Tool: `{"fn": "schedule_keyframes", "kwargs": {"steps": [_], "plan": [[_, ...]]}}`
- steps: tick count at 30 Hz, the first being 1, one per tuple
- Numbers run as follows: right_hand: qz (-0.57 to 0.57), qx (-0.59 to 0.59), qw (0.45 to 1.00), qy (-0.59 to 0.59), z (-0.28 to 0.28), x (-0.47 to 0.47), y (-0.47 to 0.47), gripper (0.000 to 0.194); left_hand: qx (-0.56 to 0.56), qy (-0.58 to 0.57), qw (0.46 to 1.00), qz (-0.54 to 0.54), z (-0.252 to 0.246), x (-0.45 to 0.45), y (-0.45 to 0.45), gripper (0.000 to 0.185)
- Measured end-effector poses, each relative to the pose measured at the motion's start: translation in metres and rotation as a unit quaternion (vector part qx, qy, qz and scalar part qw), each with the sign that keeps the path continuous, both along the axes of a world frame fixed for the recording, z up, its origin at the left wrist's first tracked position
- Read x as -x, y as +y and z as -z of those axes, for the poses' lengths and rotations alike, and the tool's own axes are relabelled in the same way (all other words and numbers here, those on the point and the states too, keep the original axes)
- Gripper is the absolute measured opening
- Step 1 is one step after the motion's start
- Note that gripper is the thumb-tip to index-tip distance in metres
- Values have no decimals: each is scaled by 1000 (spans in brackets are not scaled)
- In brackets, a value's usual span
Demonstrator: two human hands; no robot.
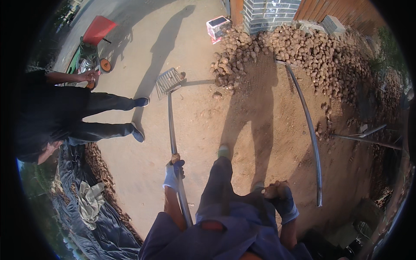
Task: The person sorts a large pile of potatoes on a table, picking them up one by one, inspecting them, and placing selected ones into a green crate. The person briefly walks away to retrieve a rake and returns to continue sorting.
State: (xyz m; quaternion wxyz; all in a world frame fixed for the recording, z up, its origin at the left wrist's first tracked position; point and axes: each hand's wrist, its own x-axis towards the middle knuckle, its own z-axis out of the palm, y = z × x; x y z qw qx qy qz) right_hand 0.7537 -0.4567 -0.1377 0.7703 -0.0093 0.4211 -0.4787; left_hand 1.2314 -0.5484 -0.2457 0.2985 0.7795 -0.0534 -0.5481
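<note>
My left hand [174, 172], in a blue and white glove, is closed around the long handle [172, 130] of a wire-basket scoop fork [168, 83]. The fork's head lies out ahead on the ground, with a brown lump [182, 75] at its edge. At my right side, my gloved right hand [286, 201] holds brown roundish tubers [276, 189]; how many is unclear. Farther ahead a large heap of similar tubers [312, 55] spreads over the dirt. To the right of my legs lies a long-handled tool [308, 120], its head at the heap's edge.
A person [52, 110] stands at the left beside a wheelbarrow [97, 31]. Black sheeting [97, 227] with a pale cloth [90, 203] lies lower left. A box [218, 27] stands near a brick pillar [271, 14]. Metal bars [370, 139] jut in at right.
</note>
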Motion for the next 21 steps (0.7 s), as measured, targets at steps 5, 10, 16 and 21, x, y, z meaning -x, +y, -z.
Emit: {"fn": "schedule_keyframes", "kwargs": {"steps": [5, 10, 16, 21], "plan": [[-36, -9, 999, 5, -4, -37, -32, 49, -5, -2, 997, 74, -14, 11, -53, 27], [-53, -1, 996, 66, -15, -42, -72, 48, 21, 58, 993, 103, 8, 17, -118, 29], [1, 2, 998, 55, -30, -35, -80, 37, 110, 162, 979, 50, 89, -6, -257, 40], [46, -34, 996, 74, -18, -26, -35, 47, 100, 247, 963, 46, 148, 25, -243, 41]]}}
